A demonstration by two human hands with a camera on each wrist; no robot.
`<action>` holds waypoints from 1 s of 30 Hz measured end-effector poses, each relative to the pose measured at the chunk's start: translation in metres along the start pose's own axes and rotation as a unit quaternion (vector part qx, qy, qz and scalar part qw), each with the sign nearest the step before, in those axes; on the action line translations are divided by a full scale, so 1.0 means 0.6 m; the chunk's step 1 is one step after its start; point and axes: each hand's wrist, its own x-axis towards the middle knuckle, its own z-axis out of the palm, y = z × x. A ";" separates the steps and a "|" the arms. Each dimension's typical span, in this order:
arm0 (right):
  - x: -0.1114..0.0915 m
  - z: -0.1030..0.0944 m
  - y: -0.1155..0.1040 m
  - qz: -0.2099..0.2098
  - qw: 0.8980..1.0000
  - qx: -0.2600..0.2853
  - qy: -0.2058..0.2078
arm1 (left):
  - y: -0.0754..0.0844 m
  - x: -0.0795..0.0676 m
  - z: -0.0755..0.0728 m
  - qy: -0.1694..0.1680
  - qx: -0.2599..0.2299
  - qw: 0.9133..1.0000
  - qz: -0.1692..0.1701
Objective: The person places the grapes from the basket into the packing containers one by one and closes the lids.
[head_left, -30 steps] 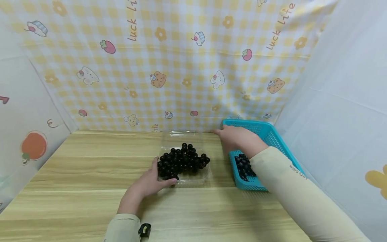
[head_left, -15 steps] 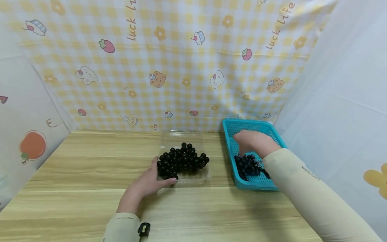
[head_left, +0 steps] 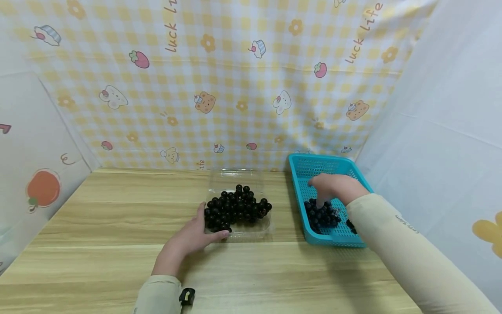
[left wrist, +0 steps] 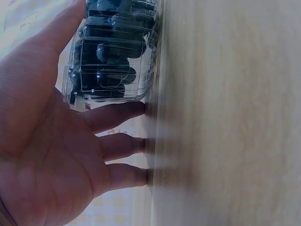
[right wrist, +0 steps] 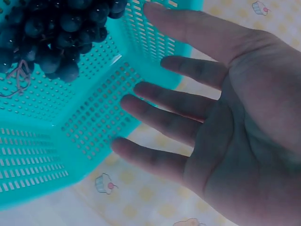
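Note:
Dark grapes (head_left: pixel 237 207) on a bunch fill a clear plastic clamshell box (head_left: pixel 251 236), its lid folded back. My left hand (head_left: pixel 192 237) rests against the box's near left corner, thumb along the front. In the left wrist view, its fairly straight fingers (left wrist: pixel 122 146) stand with their tips at the tabletop, beside the box (left wrist: pixel 113 56). Over the turquoise basket (head_left: pixel 333 240) hovers my right hand (head_left: pixel 337 188), above more dark grapes (head_left: pixel 323 216). In the right wrist view, that hand (right wrist: pixel 221 113) holds nothing; its fingers are spread, apart from the grapes (right wrist: pixel 56 35).
The wooden table (head_left: pixel 129 209) carries both containers. A checked cloth (head_left: pixel 235 78) hangs behind them, and a white sheet (head_left: pixel 443 144) stands close to the basket's right side. Near my left sleeve (head_left: pixel 160 291) is a small black device (head_left: pixel 187 297).
My right hand has moved from the basket's left rim, rightward and down over the grapes inside, uncovering more of the basket. The left hand has stayed at the clear box.

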 end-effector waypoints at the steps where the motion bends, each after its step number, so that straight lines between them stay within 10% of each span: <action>1: 0.001 0.001 0.001 -0.001 1.000 0.003 -0.003 | 0.000 0.000 0.000 0.000 -0.001 1.000 -0.001; 30: 0.049 0.055 0.035 0.023 0.992 0.110 -0.050 | -0.002 0.000 0.000 0.002 0.007 1.000 -0.009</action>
